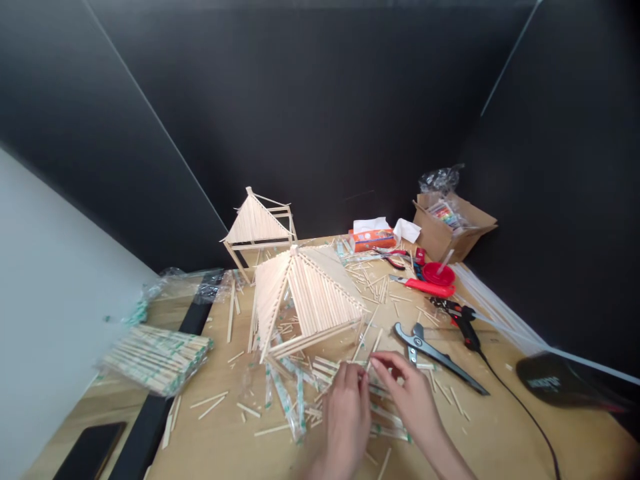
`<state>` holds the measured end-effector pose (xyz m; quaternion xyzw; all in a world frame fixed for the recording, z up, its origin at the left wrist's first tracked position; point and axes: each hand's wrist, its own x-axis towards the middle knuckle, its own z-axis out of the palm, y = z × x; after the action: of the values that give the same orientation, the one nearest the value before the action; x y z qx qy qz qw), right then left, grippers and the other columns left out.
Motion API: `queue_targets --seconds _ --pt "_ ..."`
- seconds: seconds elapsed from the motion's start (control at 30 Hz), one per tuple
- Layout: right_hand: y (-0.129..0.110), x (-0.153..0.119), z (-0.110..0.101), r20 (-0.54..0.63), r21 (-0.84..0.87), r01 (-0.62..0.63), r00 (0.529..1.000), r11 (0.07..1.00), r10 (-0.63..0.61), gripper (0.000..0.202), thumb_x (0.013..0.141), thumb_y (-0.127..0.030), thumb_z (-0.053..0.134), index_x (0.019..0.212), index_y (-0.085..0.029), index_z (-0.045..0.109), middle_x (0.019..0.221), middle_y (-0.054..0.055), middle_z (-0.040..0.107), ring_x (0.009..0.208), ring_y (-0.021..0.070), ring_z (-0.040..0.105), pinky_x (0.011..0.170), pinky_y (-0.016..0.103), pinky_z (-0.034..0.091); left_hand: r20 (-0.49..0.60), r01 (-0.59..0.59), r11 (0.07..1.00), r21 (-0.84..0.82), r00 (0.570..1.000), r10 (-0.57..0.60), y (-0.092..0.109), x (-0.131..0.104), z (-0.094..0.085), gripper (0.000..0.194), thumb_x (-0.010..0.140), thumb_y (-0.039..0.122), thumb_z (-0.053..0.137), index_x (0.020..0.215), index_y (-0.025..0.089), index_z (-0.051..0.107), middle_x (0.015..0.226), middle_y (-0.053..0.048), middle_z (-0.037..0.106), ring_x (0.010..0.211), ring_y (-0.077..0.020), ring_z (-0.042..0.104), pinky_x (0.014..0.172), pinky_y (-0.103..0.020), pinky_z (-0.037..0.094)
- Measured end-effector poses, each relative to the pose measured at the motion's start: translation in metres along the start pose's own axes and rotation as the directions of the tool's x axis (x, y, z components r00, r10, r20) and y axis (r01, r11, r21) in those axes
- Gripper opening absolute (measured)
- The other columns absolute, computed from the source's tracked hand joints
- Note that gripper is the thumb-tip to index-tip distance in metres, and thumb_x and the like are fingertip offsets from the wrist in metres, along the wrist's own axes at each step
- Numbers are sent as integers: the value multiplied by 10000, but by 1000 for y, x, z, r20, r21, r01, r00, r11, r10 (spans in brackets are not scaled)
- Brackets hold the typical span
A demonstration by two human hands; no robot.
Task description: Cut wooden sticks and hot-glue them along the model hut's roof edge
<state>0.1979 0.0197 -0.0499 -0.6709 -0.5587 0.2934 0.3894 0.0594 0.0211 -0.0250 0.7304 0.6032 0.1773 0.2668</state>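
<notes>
My left hand [347, 403] and my right hand [405, 387] are close together over the front middle of the table, fingertips pinched. A thin wooden stick [376, 343] rises from between the fingertips, and another wooden stick [364, 333] slants up beside it. Both look like wooden chopsticks; their lower ends are hidden by my fingers. Under and around the hands lie loose sticks and torn clear wrappers with green print [287, 400]. Just beyond stands a model pavilion [320, 293] of wooden sticks, its roof partly covered, with an open gap in the front left.
A second stick pavilion [257, 223] stands behind. At left lies a pack of wrapped chopsticks [157, 360] and a phone [90, 452]. On the right are a pipe cutter [437, 357], a utility knife [430, 287], a corded glue gun [463, 323] and a cardboard box [455, 233].
</notes>
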Motion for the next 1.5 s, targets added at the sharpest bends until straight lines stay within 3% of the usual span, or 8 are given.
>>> queue_targets --seconds 0.23,0.37,0.47,0.6,0.73,1.0,1.2,1.5 --pt "-44 -7 16 -36 162 80 997 984 -75 196 905 -409 594 940 -217 611 830 20 701 751 162 681 685 234 556 -241 -71 984 -165 970 30 -8 -20 -22 215 985 243 378 945 209 586 862 -50 642 720 -166 654 640 -251 496" --pt "-80 -7 14 -127 157 333 940 930 -316 49 893 -269 631 929 -246 654 822 -13 713 694 123 680 654 182 549 -358 -163 963 -214 930 78 -13 -26 -37 206 972 272 419 902 220 606 757 -25 618 570 -140 585 517 -219 438" --pt "-109 2 18 -221 90 523 840 847 -495 94 887 -173 627 941 -245 652 825 -18 707 695 113 670 675 181 544 -394 -203 958 -203 913 109 -16 -28 -72 216 975 305 442 916 235 637 790 -30 646 590 -138 592 550 -219 460" --pt "-136 18 36 -257 49 637 752 769 -607 143 895 -112 611 988 -217 640 881 18 706 803 133 678 740 226 552 -463 -115 972 -203 886 8 -23 -20 -139 179 927 390 553 979 250 652 841 -23 663 637 -147 611 550 -227 471" --pt "-146 30 55 -294 -39 672 700 740 -651 160 905 -90 583 1017 -192 636 900 44 702 828 144 682 767 252 558 -602 -41 967 -252 789 -124 -33 9 -178 282 898 487 562 1031 248 631 971 -44 677 805 -206 634 699 -311 512" --pt "-155 40 63 -376 -210 681 606 702 -701 145 893 -81 565 968 -174 646 809 47 695 727 143 689 680 233 559 -439 -186 886 -425 898 -22 -41 62 -171 442 916 455 563 1334 361 454 1442 -7 502 1368 -235 426 1113 -440 362" --pt "-144 40 71 -372 -280 650 605 706 -704 182 863 -70 616 1012 -161 662 853 65 704 750 151 691 714 245 555 -354 -241 852 -464 933 71 -45 71 -162 525 950 402 531 1438 411 339 1559 22 353 1444 -217 312 1192 -453 266" --pt "-141 36 74 -346 -290 620 642 729 -684 216 865 -82 610 1056 -180 629 911 72 651 778 157 671 694 251 562 -364 -265 857 -443 926 99 -44 70 -162 519 949 375 536 1438 382 361 1559 -5 357 1452 -245 298 1194 -505 264"
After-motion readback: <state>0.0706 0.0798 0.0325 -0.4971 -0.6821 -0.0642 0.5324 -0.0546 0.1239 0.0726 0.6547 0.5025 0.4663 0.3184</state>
